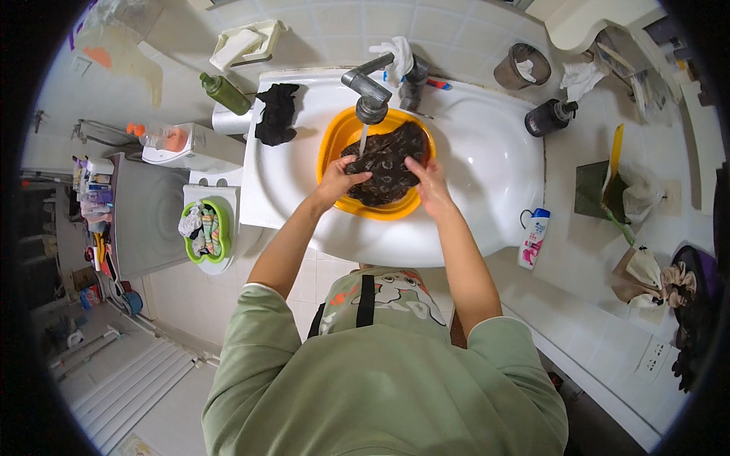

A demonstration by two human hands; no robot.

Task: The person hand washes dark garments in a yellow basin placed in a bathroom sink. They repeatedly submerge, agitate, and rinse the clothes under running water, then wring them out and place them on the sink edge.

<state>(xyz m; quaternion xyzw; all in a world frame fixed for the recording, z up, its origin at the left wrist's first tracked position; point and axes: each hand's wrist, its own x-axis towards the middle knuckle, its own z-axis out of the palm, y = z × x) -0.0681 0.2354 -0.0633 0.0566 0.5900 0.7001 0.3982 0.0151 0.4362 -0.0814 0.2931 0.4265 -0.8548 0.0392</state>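
Observation:
A wet dark patterned cloth (pixel 388 165) is spread between my two hands over a yellow plastic basin (pixel 379 214), which sits in the white washbasin (pixel 485 171). My left hand (pixel 337 181) pinches the cloth's left edge between thumb and fingers. On the opposite side my right hand (pixel 429 183) grips its right edge, thumb on top. Water runs from the grey faucet (pixel 372 109) onto the cloth near my left fingers. A black cloth (pixel 276 114) lies crumpled on the washbasin's left ledge.
A green basin (pixel 222 253) holding several small garments stands on the toilet lid at left. A green bottle (pixel 225 94) and a soap dish (pixel 272 35) are behind. A shampoo bottle (pixel 534 239), a black pump bottle (pixel 548 118) and a dark cup (pixel 509 71) stand at right.

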